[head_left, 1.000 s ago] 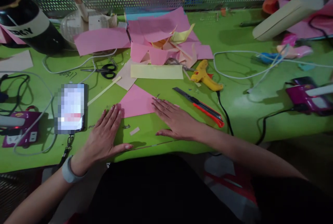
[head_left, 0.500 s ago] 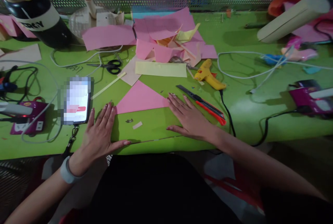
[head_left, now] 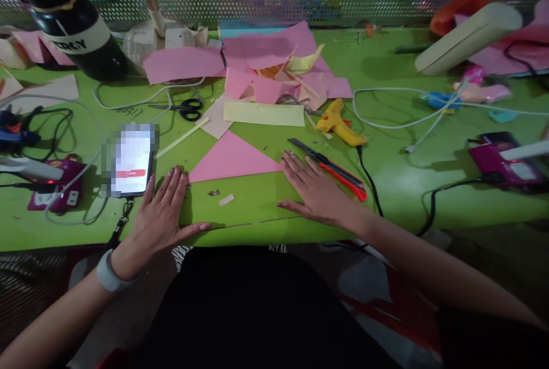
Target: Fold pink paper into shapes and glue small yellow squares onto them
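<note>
A pink paper triangle (head_left: 234,158) lies on the green table (head_left: 253,233), its long edge towards me. My left hand (head_left: 165,209) rests flat beside its left corner, fingers stretched and thumb out, holding nothing. At the right corner my right hand (head_left: 315,189) lies flat, its fingertips at the paper's tip. Just beyond the right fingers is a red and black cutter (head_left: 332,170) with its blade out. A phone (head_left: 132,160) with a lit screen lies beside my left hand. Small scraps (head_left: 226,200) sit below the triangle.
Behind the triangle are a yellow strip (head_left: 263,114), a yellow glue gun (head_left: 342,123), black scissors (head_left: 189,110) and piled pink paper (head_left: 268,51). A dark bottle (head_left: 86,37) and a fan (head_left: 158,23) stand back left. Purple power blocks (head_left: 508,160) and cables flank both sides.
The view has shifted slightly, so the table items appear a little displaced. Both hands stay flat at the triangle's corners, with the right fingertips now slightly more off the paper.
</note>
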Demonstrator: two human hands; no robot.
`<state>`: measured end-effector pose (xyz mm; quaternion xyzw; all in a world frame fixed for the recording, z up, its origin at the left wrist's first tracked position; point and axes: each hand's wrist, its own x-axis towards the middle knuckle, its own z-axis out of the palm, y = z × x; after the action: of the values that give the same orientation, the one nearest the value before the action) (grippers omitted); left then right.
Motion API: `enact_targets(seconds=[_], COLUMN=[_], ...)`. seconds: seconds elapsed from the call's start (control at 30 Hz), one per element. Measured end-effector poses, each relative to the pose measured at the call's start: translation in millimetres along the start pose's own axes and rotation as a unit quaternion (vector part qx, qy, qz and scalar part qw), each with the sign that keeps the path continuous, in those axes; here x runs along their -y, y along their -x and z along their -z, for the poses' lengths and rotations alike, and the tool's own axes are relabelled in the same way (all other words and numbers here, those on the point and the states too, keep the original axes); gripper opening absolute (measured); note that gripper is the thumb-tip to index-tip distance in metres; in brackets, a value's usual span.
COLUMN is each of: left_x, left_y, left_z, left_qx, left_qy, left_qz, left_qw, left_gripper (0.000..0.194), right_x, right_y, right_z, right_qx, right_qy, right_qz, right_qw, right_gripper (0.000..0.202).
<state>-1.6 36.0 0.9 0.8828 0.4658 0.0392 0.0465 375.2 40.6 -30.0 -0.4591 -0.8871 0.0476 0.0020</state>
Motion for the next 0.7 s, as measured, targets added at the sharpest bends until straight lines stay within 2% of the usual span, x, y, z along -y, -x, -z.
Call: enact_targets(seconds=[0.23,0.33,0.4,0.53,0.63,0.7], left_x=[-4.7,-20.0,-35.8,-69.9,-85.2,-88.2], left_y=[-2.6,-18.9,-39.1,-87.8,-111.5,-116.2], left_z=[5.9,14.3,15.8,1.2,-16.5,-25.2], left_qx=[-0.012,-0.027,-0.033,0.001,0.040,0.051], left_qy=[-0.018,-0.027,-0.017,0.013,0.027,0.033], left_qz=[-0.001,0.019,0.001,-0.101,-0.108,-0.104], left_qw=[1.000,0.999,0.999,0.995,0.993,0.993], left_gripper=[0.108,0.110,0.113,0.113,0.113,0.115], right_x=[1.2,1.1,0.8,0.2,0.1,0.2], right_y=[-2.5,-2.6,-2.4,-2.2,-2.2,-2.0], right_z=[2.0,0.9,-1.0,-4.5,-5.9,-6.5], right_qx=[0.004,-0.001,-0.008,-0.018,-0.024,-0.028], right_qy=[0.005,0.005,0.007,0.009,0.013,0.013], right_qz=[0.000,0.001,0.001,0.003,0.006,0.006], right_qw=[1.000,1.000,1.000,1.000,1.000,0.999], right_gripper=[0.099,0.099,0.098,0.096,0.093,0.092])
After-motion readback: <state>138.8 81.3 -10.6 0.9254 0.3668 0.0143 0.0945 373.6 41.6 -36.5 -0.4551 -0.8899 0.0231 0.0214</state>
